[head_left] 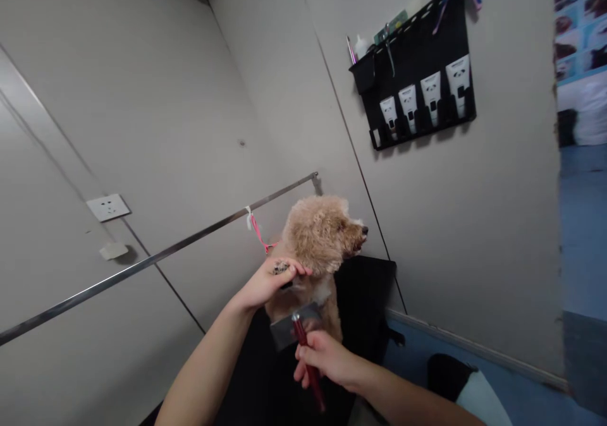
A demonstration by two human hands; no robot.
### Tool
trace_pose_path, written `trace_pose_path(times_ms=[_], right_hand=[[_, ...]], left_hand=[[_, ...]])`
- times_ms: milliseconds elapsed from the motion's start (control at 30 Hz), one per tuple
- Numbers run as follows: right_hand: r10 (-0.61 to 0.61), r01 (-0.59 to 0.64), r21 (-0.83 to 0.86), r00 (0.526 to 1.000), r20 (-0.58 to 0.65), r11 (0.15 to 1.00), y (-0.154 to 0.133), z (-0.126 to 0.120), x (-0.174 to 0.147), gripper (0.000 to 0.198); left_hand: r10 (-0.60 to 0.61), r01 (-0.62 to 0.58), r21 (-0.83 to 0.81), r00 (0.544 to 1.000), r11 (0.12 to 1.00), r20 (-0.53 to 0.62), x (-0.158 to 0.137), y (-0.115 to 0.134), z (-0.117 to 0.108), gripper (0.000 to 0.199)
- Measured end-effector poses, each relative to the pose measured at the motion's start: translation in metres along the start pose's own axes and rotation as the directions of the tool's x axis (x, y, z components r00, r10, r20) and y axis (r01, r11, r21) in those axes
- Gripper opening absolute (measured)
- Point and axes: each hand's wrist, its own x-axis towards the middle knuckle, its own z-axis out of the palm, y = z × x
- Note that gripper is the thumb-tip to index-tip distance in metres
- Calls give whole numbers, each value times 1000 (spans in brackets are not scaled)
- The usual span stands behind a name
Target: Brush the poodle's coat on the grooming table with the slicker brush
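A curly, light-brown poodle-like dog point(315, 233) sits on a black tabletop point(365, 280), its head turned to the right. My left hand point(277, 279) rests at its neck and shoulder, with thumb and fingers closed together against the fur. A dark speckled patch shows on that hand; I cannot make out what it is. In my right hand point(322, 358) is a slicker brush point(308, 344) with a red handle and a wide flat head. The brush head lies at the dog's chest and side, just below my left hand; its bristle side is hidden.
A metal bar point(190, 236) runs across behind the dog, with a pink loop point(257, 231) hanging from it near the dog's neck. On the wall, a black rack point(417, 66) holds several white clippers and small tools. A socket point(108, 207) is at left.
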Motion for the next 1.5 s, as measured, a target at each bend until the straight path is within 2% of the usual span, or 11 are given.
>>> trace_pose_path(times_ms=[133,367,533,700,767,867,1033,1200,1267,1367,1500], right_hand=[[-223,218,-48,966,-134,975,-15,2,8,39],[196,-204,109,977,83,973,18,13,-8,45],[-159,165,24,975,-156,986,-3,11,-6,40],[237,-244,78,967,89,967,26,24,-16,41],[134,-142,111,988,79,984,22,26,-19,43],[-148,165,80,971,-190,983,8,25,-17,45],[174,-147,227,979,-102,963,15,28,-31,52],[-69,121,146,945,-319,982,11,23,-40,49],[-9,73,172,938,-346,982,14,23,-43,47],[175,-130,311,977,-120,941,23,28,-51,49],[-37,100,217,960,-277,971,15,28,-53,46]], left_hand=[[5,-6,-20,1000,1000,-31,5,4,7,31],[37,-38,-54,999,998,-8,7,6,15,31],[34,-35,-67,999,997,-14,6,10,18,29],[2,-3,-107,1000,994,-13,2,11,23,33],[-18,17,-105,1000,994,-8,2,12,26,33],[-20,20,-70,1000,997,14,7,14,34,32],[25,-24,-6,996,1000,85,21,12,52,34],[42,-47,30,987,998,156,35,8,68,31],[50,-57,40,987,998,152,40,7,72,30],[55,-62,43,989,997,134,44,6,76,32],[48,-54,52,992,997,114,45,6,76,30]])
